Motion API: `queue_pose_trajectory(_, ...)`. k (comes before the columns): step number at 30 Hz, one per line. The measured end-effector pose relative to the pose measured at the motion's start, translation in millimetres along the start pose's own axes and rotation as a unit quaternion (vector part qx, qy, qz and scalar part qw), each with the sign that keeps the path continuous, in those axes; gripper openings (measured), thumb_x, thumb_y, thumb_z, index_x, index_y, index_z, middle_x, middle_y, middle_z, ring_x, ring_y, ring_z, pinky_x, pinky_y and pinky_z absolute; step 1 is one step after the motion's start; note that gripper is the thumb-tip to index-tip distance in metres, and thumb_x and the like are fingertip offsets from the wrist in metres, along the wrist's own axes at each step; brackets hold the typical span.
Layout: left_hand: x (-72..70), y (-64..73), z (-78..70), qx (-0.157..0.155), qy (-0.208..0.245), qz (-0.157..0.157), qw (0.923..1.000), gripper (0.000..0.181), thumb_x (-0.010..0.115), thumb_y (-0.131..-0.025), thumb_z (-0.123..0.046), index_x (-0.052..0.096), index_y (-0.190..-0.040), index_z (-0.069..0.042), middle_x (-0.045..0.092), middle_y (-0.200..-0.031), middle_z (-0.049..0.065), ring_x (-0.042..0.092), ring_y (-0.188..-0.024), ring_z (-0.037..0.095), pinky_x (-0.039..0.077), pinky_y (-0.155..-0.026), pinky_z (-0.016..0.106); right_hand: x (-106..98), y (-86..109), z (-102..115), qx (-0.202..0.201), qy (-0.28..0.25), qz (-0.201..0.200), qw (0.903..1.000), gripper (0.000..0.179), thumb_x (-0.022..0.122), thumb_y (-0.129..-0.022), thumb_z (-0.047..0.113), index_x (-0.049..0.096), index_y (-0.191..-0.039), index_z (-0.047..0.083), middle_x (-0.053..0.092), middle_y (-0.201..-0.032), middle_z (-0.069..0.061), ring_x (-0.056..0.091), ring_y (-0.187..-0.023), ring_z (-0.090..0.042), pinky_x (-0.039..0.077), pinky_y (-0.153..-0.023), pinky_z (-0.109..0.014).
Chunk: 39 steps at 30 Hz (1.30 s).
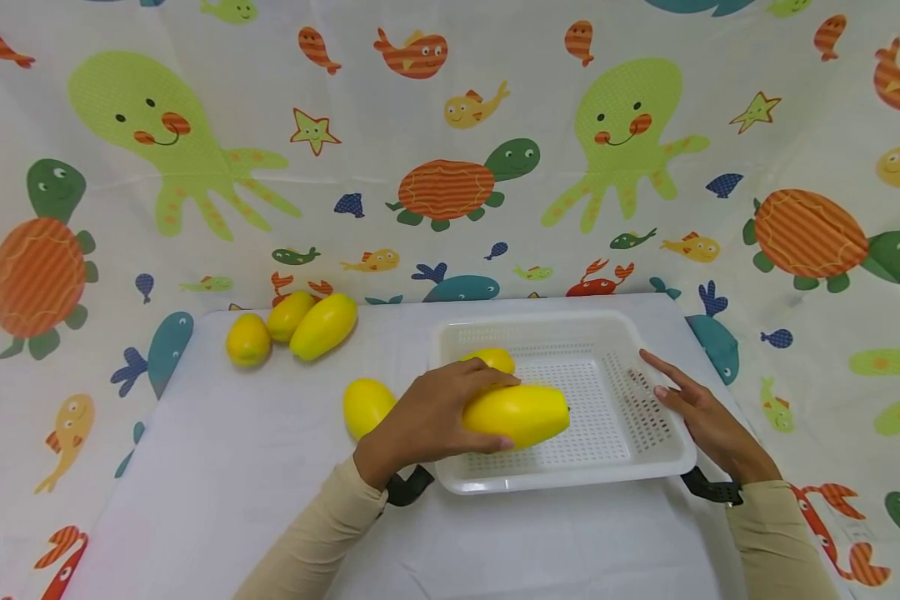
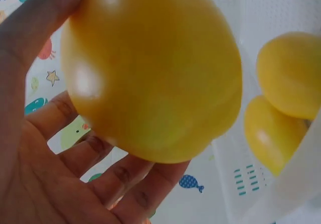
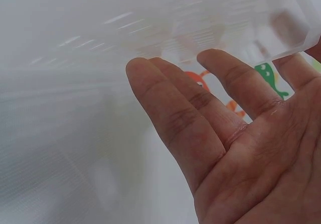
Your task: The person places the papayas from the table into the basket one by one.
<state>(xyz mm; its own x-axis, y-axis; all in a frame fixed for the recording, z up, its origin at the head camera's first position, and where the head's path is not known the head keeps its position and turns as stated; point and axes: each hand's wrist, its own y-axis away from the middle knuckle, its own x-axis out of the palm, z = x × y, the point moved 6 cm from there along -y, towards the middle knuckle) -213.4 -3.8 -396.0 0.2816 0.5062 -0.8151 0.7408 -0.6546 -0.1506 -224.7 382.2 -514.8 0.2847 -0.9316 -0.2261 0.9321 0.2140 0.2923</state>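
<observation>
A white cloth (image 1: 255, 108) printed with octopuses, turtles, fish and crabs fills the background, its surface lightly creased. In front of it, the desk (image 1: 217, 467) has a smooth white covering with faint wrinkles. On its right half sits a rectangular basket (image 1: 562, 482) of white plastic with rounded corners, a glossy rim, and a base and walls pierced by small slots.

Two fitted beige sleeves (image 1: 311, 533) lead to the hands. The left hand (image 1: 438, 414) grips a large oblong fruit (image 1: 525, 415) over the basket's left half, thumb on one side and fingers curled round the other. This fruit is bright yellow, smooth and shiny, tapering to a blunt end. The right hand (image 1: 708, 417) is loosely extended, its fingers apart at the basket's right end wall.

At the desk's back left, a long oval fruit (image 1: 325, 327) lies beside a shorter oval fruit (image 1: 291, 315) and a rounder fruit (image 1: 248, 340), all yellow and glossy. A plump yellow fruit (image 1: 370, 408) lies left of the basket, near the left hand. Behind that hand, a partly hidden yellow piece (image 1: 492, 360) shows inside the basket. Black bands (image 1: 712, 486) circle the wrists.
</observation>
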Motion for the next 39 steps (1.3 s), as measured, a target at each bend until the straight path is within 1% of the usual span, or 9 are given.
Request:
queue_pose_trajectory(7, 18.7, -3.0, -5.8, 0.001, -0.023, 0.037, 0.9991, 0.066, 0.083, -0.084, -0.059, 0.066, -0.139, -0.027, 0.069, -0.136, -0.007, 0.062, -0.109, 0.012, 0.056, -0.095, 0.033, -1.2, -0.4, -1.9, 0.008, -0.005, -0.003, 1.0000, 0.063, 0.051, -0.112, 0.042, 0.022, -0.167, 0.049, 0.016, -0.177, -0.021, 0.075, -0.116, -0.028, 0.064, -0.084, -0.060)
queue_pose_trajectory(10, 24.8, -2.5, -5.4, -0.003, -0.032, 0.051, 0.9982, 0.065, 0.085, -0.084, -0.057, 0.066, -0.138, -0.027, 0.069, -0.132, -0.008, 0.062, -0.109, 0.012, 0.055, -0.096, 0.033, -1.6, -1.0, -1.3, -0.001, -0.002, 0.003, 1.0000, 0.062, 0.049, -0.113, 0.041, 0.020, -0.168, 0.047, 0.016, -0.177, -0.022, 0.075, -0.116, -0.030, 0.064, -0.084, -0.060)
queue_pose_trajectory(12, 27.6, -2.0, -5.1, -0.005, -0.038, 0.056, 0.9977, 0.064, 0.086, -0.083, -0.056, 0.066, -0.137, -0.026, 0.069, -0.130, -0.007, 0.062, -0.108, 0.013, 0.055, -0.095, 0.032, -1.7, -1.2, -0.7, -0.005, -0.002, 0.003, 1.0000, 0.062, 0.049, -0.113, 0.040, 0.021, -0.168, 0.047, 0.018, -0.177, -0.021, 0.075, -0.115, -0.031, 0.064, -0.083, -0.059)
queue_pose_trajectory(14, 30.1, -1.8, -4.1, -0.006, -0.047, 0.060, 0.9971, 0.065, 0.086, -0.083, -0.057, 0.066, -0.136, -0.026, 0.069, -0.129, -0.007, 0.061, -0.107, 0.013, 0.055, -0.094, 0.032, -1.8, -1.4, -0.4, -0.010, 0.001, 0.004, 0.9999, 0.062, 0.048, -0.114, 0.039, 0.020, -0.169, 0.046, 0.020, -0.176, -0.020, 0.076, -0.113, -0.032, 0.064, -0.083, -0.059)
queue_pose_trajectory(17, 33.7, -1.5, -1.9, -0.009, -0.063, 0.062, 0.9960, 0.066, 0.087, -0.083, -0.057, 0.066, -0.136, -0.025, 0.069, -0.132, -0.005, 0.062, -0.109, 0.013, 0.056, -0.095, 0.032, -1.9, -1.5, -0.8, -0.009, 0.001, 0.001, 1.0000, 0.062, 0.049, -0.113, 0.040, 0.020, -0.168, 0.047, 0.024, -0.175, -0.019, 0.077, -0.112, -0.032, 0.064, -0.082, -0.059)
queue_pose_trajectory(21, 38.8, -0.4, 2.1, -0.010, -0.083, 0.065, 0.9944, 0.068, 0.089, -0.081, -0.056, 0.066, -0.137, -0.024, 0.068, -0.138, -0.002, 0.063, -0.113, 0.015, 0.057, -0.099, 0.034, -1.3, -2.3, -2.0, -0.008, -0.001, 0.001, 1.0000, 0.063, 0.049, -0.113, 0.040, 0.020, -0.168, 0.047, 0.022, -0.175, -0.021, 0.077, -0.112, -0.032, 0.064, -0.082, -0.060)
queue_pose_trajectory(27, 45.2, 1.2, 9.6, -0.013, -0.083, 0.067, 0.9942, 0.068, 0.091, -0.081, -0.054, 0.066, -0.136, -0.023, 0.068, -0.137, -0.001, 0.062, -0.114, 0.016, 0.058, -0.098, 0.035, -0.5, -3.0, -2.2, -0.005, -0.002, 0.002, 1.0000, 0.063, 0.049, -0.113, 0.040, 0.020, -0.168, 0.047, 0.020, -0.175, -0.023, 0.077, -0.113, -0.032, 0.064, -0.082, -0.060)
queue_pose_trajectory(35, 54.7, 1.0, 18.2, -0.009, -0.086, 0.070, 0.9938, 0.067, 0.090, -0.081, -0.054, 0.066, -0.135, -0.023, 0.068, -0.130, -0.001, 0.061, -0.109, 0.016, 0.057, -0.089, 0.032, 0.2, -3.3, -2.0, -0.002, -0.003, 0.004, 1.0000, 0.063, 0.049, -0.113, 0.040, 0.019, -0.168, 0.047, 0.018, -0.176, -0.024, 0.076, -0.114, -0.035, 0.064, -0.082, -0.060)
queue_pose_trajectory(39, 55.7, 0.6, 19.6, -0.007, -0.078, 0.068, 0.9946, 0.068, 0.091, -0.080, -0.054, 0.066, -0.135, -0.023, 0.068, -0.130, -0.001, 0.061, -0.109, 0.016, 0.056, -0.093, 0.033, -0.1, -3.4, -1.5, -0.002, -0.004, 0.003, 1.0000, 0.063, 0.049, -0.113, 0.040, 0.019, -0.168, 0.047, 0.019, -0.175, -0.024, 0.076, -0.114, -0.033, 0.064, -0.082, -0.060)
